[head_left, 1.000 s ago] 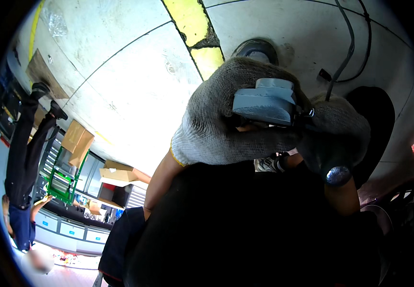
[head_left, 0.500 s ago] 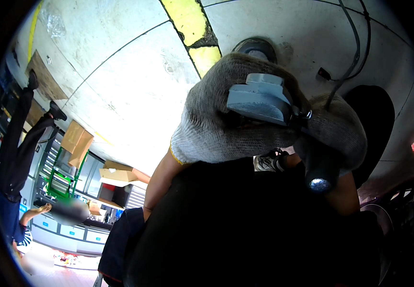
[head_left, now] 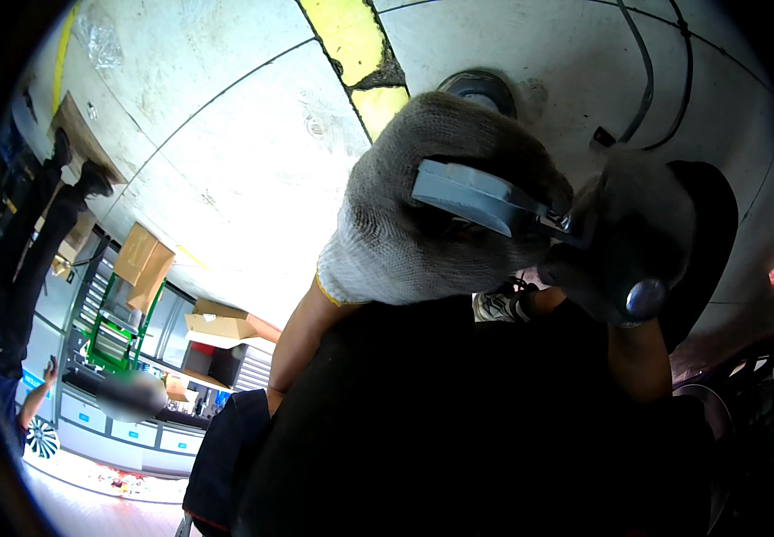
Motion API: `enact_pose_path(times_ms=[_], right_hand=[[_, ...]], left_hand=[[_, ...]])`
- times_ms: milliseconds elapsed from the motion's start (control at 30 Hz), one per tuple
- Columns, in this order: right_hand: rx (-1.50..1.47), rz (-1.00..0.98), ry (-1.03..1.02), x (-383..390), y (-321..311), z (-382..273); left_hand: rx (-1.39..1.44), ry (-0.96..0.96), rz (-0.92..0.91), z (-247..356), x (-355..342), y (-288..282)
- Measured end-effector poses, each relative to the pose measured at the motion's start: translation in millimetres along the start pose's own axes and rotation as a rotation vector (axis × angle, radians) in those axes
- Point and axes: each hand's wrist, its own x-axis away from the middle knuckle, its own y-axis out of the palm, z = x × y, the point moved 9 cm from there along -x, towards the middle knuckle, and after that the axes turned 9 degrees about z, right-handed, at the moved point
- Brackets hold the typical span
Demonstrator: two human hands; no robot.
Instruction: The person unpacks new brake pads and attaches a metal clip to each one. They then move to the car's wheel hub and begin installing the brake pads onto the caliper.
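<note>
My left hand (head_left: pixel 432 201), in a grey knitted glove with a yellow-edged cuff, is closed round a grey metal piece (head_left: pixel 469 195) with a flat face and a rounded edge. My right hand (head_left: pixel 642 219), also gloved and partly in shadow, grips a dark cylindrical tool (head_left: pixel 645 300) with a shiny round end toward me. A narrow dark part of the tool (head_left: pixel 568 233) reaches to the right edge of the grey piece. Whether the two touch there I cannot tell. The fingers of my right hand are blurred and mostly dark.
Two dark cables (head_left: pixel 684 80) lie on the concrete floor beyond my right hand. A yellow floor stripe (head_left: pixel 342 40) runs beyond my left. Far left are a person's legs (head_left: pixel 34 251), a green cart (head_left: pixel 110 345), open cardboard boxes (head_left: pixel 219 322) and drawers (head_left: pixel 134 432).
The grey piece has turned in my left hand and shows a narrower side. My right hand and the tool have swung slightly right. The cable has shifted, and the person at left has moved.
</note>
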Motion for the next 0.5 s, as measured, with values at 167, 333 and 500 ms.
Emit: enact_pose_path(times_ms=[167,333,500], right_hand=[[-0.212,0.188,0.294,-9.1,0.4,18.4],[-0.023,-0.056,0.165,-11.5,11.3,17.3],[0.051,-0.165,0.05,-8.8,20.6,13.0]], left_hand=[[0.038,0.052,0.006,-16.1,5.6,-7.2],[-0.59,0.759,-0.053,48.4,-3.7,21.8],[-0.837,0.983,-0.058,59.6,4.9,40.5]])
